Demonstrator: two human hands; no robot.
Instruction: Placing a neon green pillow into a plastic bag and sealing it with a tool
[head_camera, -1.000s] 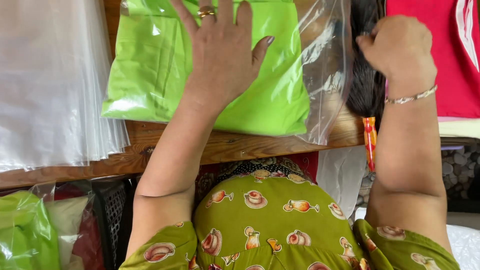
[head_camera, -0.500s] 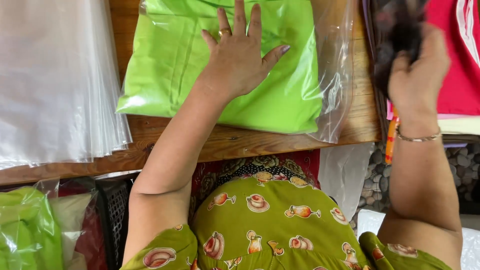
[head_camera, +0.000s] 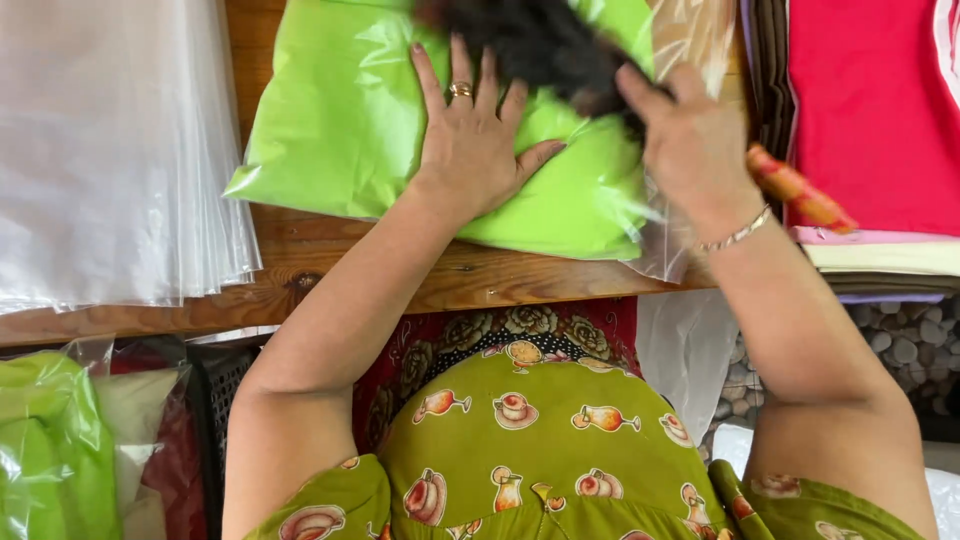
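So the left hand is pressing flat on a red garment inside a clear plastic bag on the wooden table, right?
Not quite: the garment in the clear plastic bag is bright green, not red, as the head view shows. The left hand does press flat on it, on the wooden table.

left hand (head_camera: 470, 150): flat, fingers spread, palm down | right hand (head_camera: 690, 140): grip closed, wrist bent inward

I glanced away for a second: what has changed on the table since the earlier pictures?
The right hand swung the dark brush it grips from the right side over the bagged green cloth. The left hand stayed flat on the bag.
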